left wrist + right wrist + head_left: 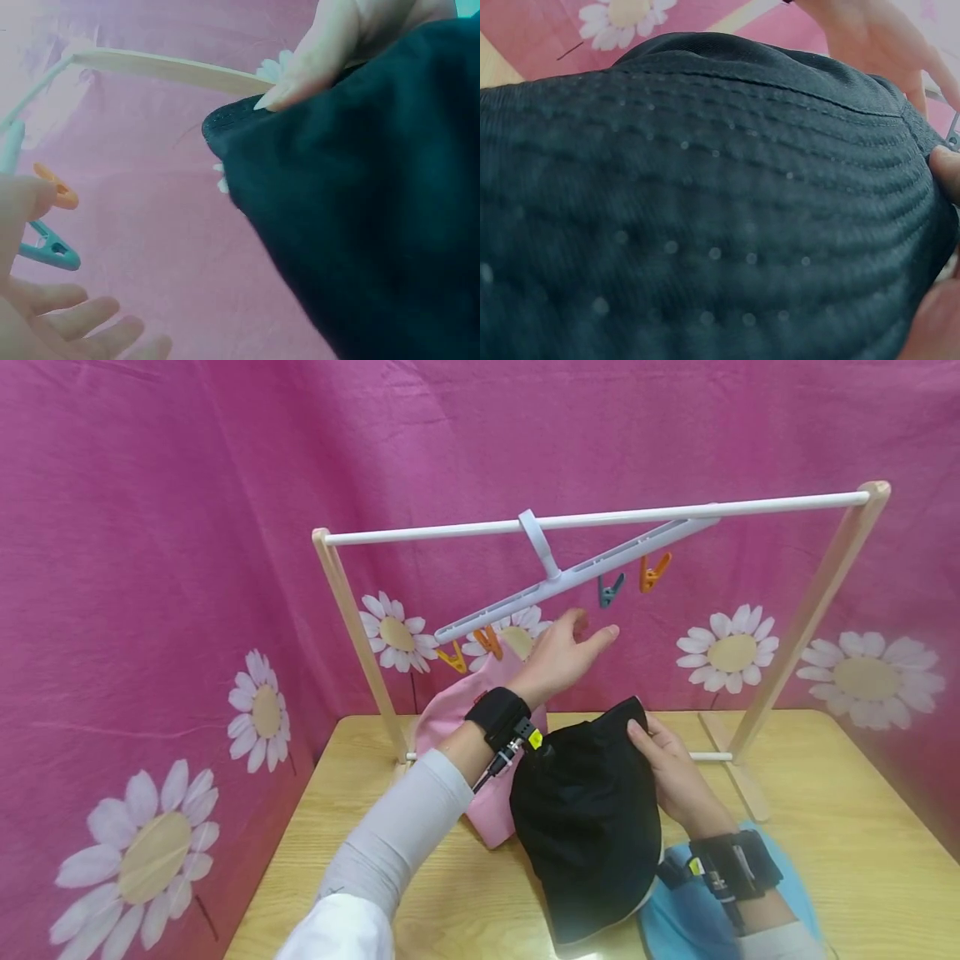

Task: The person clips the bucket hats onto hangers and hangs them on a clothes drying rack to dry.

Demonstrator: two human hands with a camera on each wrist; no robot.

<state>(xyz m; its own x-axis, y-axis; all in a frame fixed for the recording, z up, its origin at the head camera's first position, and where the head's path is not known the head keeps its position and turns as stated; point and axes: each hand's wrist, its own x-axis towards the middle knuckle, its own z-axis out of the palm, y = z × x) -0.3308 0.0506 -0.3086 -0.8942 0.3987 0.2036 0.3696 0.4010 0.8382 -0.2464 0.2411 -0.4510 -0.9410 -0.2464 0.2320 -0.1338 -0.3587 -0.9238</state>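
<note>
My right hand (671, 768) pinches the edge of a black fabric hat (585, 810) between thumb and fingers. The hat hangs down in front of the rack, and rows of stitching cross its brim (705, 180) in the right wrist view. My left hand (566, 647) is raised below a tilted white hanger (570, 578), fingers spread and holding nothing. Closest to it are a grey-blue clip (610, 591) and an orange clip (654, 572) on the hanger. A pink hat (450, 714) hangs under the hanger's lower left end, by another orange clip (487, 642) and a yellow clip (453, 657).
The hanger hooks over the white bar (450, 530) of a rack with wooden posts (813, 618). A light blue hat (798, 893) lies on the wooden table (465, 910), partly behind my right wrist. Pink cloth (225, 527) with daisies surrounds the table.
</note>
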